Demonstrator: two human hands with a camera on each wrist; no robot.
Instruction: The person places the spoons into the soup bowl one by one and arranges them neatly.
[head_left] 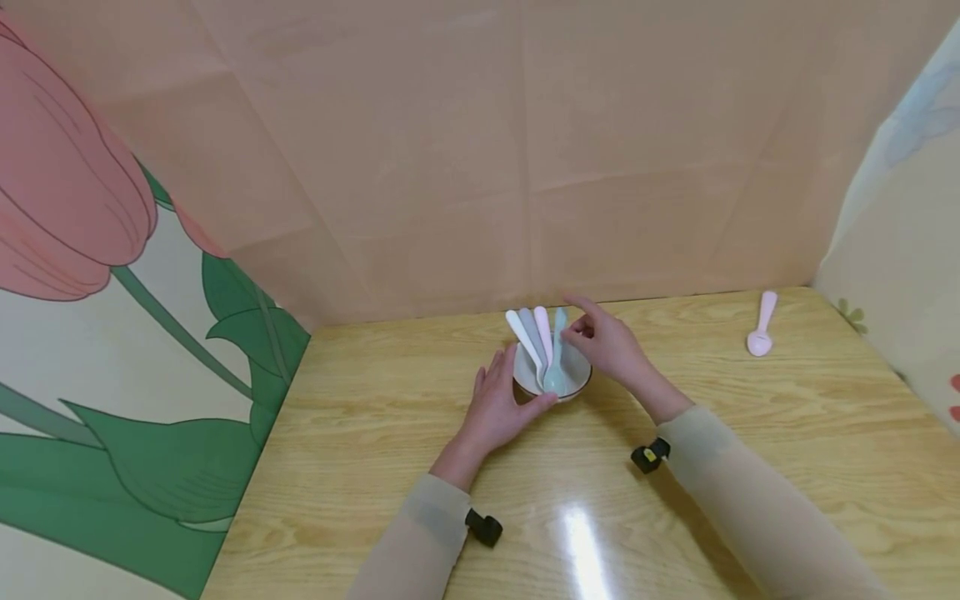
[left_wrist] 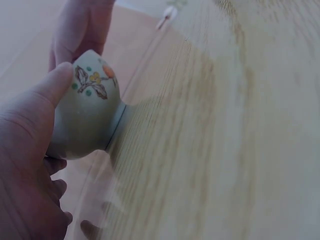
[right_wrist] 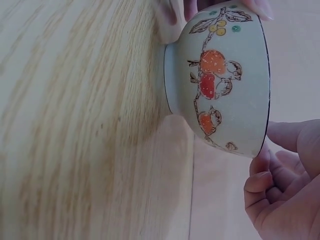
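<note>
A white bowl with a dark rim stands on the table; birds and berries decorate its outside. My left hand grips it from the left, thumb at the front rim and fingers round the side. Inside lean a white spoon, a grey spoon, a pink spoon and a pale teal spoon, handles up over the back rim. My right hand is at the right rim, thumb tip right beside the teal handle, index finger lifted away and the other fingers bent.
Another pink spoon lies at the back right of the wooden table. Behind the table's far edge rises a plain pinkish-brown backdrop, and a flower-printed panel borders the left side.
</note>
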